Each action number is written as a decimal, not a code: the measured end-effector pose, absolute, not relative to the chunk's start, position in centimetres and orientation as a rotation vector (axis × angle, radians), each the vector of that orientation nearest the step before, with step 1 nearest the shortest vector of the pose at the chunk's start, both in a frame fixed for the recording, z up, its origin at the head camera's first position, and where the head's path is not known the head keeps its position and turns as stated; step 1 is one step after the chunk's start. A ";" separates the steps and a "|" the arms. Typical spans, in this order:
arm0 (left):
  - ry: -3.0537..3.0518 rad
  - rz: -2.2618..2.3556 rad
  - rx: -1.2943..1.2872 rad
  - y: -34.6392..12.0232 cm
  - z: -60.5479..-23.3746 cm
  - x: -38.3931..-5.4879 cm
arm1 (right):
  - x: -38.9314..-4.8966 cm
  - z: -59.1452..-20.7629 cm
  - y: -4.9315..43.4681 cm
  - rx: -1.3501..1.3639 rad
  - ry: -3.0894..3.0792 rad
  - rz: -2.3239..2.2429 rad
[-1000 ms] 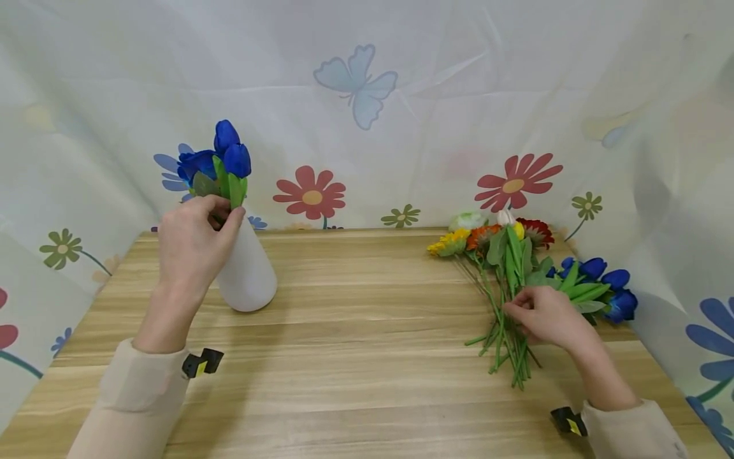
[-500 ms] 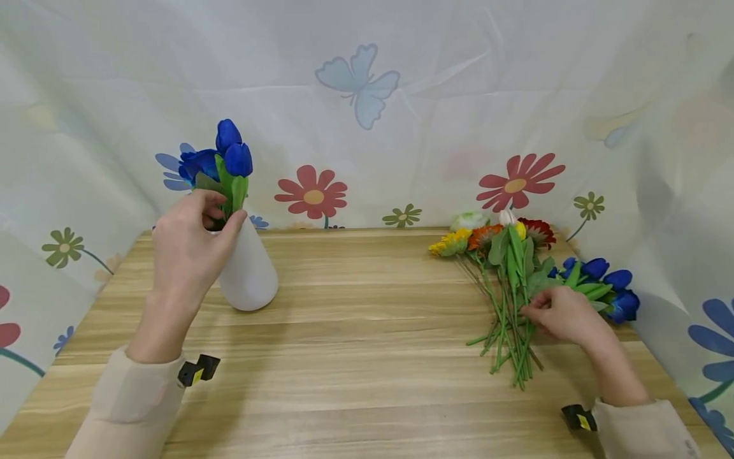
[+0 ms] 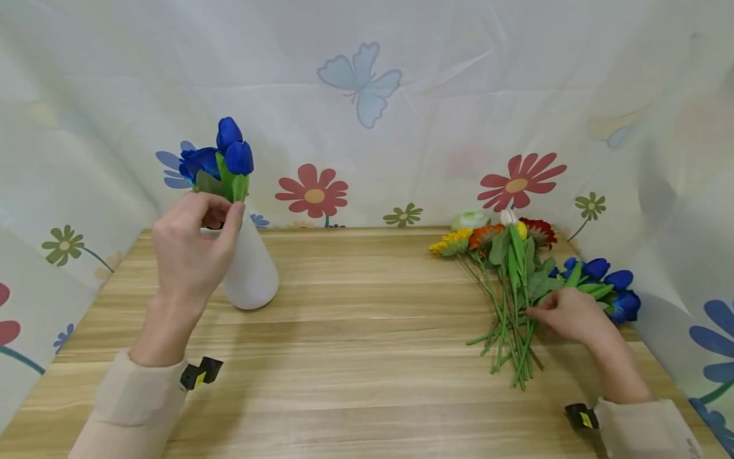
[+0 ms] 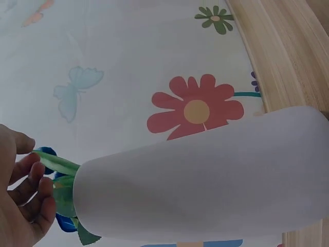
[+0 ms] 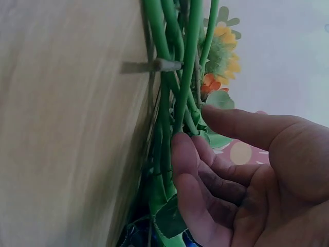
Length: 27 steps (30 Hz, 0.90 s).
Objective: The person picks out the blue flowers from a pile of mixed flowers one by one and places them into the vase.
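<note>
A white vase (image 3: pixel 250 274) stands at the left of the table, holding blue tulips (image 3: pixel 239 158) and a blue rose (image 3: pixel 197 164). At its mouth, my left hand (image 3: pixel 192 239) pinches a green tulip leaf (image 4: pixel 57 163) between thumb and finger. On the right lies a pile of artificial flowers with crossing green stems (image 3: pixel 504 319). My right hand (image 3: pixel 573 315) is at these stems, fingertips touching one. In the right wrist view the fingers are loosely bent and the thumb (image 5: pixel 231 121) stands apart from them, with stems near the gap.
The pile includes a yellow flower (image 3: pixel 452 243), an orange flower (image 3: pixel 483 236), a dark red flower (image 3: pixel 539 233) and a white tulip (image 3: pixel 508 217). More blue flowers (image 3: pixel 619 280) lie at the far right. A printed curtain (image 3: pixel 367 159) hangs behind the wooden table (image 3: pixel 367 357).
My right hand has shifted slightly to the right along the stems, while the pile stays in place. The left hand's thumb and fingertips have closed on the leaf at the vase mouth.
</note>
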<state>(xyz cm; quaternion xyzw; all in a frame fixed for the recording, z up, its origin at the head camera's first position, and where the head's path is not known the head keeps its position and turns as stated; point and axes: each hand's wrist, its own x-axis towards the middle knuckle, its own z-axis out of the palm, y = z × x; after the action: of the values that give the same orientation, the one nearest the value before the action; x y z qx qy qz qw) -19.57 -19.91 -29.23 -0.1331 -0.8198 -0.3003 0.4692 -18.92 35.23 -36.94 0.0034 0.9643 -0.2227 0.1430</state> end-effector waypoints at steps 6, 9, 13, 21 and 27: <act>-1.994 -0.720 -0.393 -19.4 -29.3 -19.4 | -19.2 -37.5 35.6 0.017 2.776 -0.605; -1.993 -0.748 -0.408 -19.0 -29.4 -19.3 | -19.2 -37.6 35.7 0.015 2.774 -0.596; -2.002 -0.788 -0.420 -18.4 -29.7 -19.2 | -19.3 -37.6 35.7 -0.007 2.765 -0.601; -2.015 -0.817 -0.470 -17.8 -30.3 -19.2 | -19.3 -37.7 35.8 -0.032 2.751 -0.620; -2.025 -0.845 -0.486 -17.5 -30.3 -19.2 | -19.2 -37.9 35.9 -0.024 2.752 -0.613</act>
<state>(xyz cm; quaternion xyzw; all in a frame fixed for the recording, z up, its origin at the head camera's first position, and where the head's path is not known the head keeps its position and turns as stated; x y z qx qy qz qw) -19.19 -17.53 -30.32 -0.1950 -0.8124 -0.3390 0.4325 -19.23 35.86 -37.88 -0.0083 0.9634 -0.2146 0.1603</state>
